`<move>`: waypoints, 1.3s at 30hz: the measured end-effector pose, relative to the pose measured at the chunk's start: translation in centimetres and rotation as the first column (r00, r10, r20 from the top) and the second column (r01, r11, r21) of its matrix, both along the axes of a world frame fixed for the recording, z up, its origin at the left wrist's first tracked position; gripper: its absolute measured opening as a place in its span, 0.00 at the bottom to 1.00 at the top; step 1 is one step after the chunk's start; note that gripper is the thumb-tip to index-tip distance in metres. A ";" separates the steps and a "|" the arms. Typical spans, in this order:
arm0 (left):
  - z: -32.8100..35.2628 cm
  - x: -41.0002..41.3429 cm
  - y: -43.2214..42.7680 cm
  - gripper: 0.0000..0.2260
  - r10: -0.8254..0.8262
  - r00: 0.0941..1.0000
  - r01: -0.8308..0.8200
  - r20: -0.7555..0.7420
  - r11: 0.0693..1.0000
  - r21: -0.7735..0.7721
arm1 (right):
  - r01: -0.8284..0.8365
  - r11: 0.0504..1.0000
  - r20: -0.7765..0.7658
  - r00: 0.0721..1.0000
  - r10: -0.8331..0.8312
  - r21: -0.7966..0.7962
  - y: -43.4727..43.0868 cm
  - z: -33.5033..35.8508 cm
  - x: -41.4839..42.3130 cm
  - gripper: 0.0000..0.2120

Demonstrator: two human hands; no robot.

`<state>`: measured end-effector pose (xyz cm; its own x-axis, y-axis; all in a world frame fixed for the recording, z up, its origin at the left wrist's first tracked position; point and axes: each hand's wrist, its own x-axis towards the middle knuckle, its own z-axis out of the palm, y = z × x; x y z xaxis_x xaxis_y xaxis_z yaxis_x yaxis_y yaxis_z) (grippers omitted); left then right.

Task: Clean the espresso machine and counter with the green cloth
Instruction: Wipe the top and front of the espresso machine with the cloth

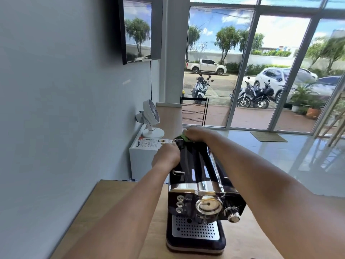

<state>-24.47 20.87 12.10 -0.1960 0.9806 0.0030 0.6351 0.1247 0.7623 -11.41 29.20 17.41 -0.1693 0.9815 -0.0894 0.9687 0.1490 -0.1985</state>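
A black and chrome espresso machine [201, 189] stands on the wooden counter [119, 217], its gauge, knob and perforated drip tray facing me. My left hand [167, 156] grips the machine's top left edge near the back. My right hand [197, 133] is curled over the green cloth [182, 137] at the top rear of the machine. Only a small patch of the cloth shows under the fingers.
A grey wall runs along the left with a dark screen [139, 28] mounted on it. Behind the machine a white cabinet [143, 159] carries a white desk fan [151, 118] and a leaflet. Glass doors at the back look onto parked motorbikes and cars.
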 end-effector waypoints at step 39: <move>1.9 0.7 -1.7 0.21 0.046 0.999 -0.046 -0.016 0.998 -0.037 | 0.203 0.979 -0.981 0.186 -0.047 -0.009 -22.4 -9.1 9.6 0.16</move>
<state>-23.74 19.15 13.97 -0.2411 0.9700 -0.0300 0.6396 0.1820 0.7468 -1.77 6.77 8.28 0.0818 0.9867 0.1404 0.0193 0.1393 -0.9901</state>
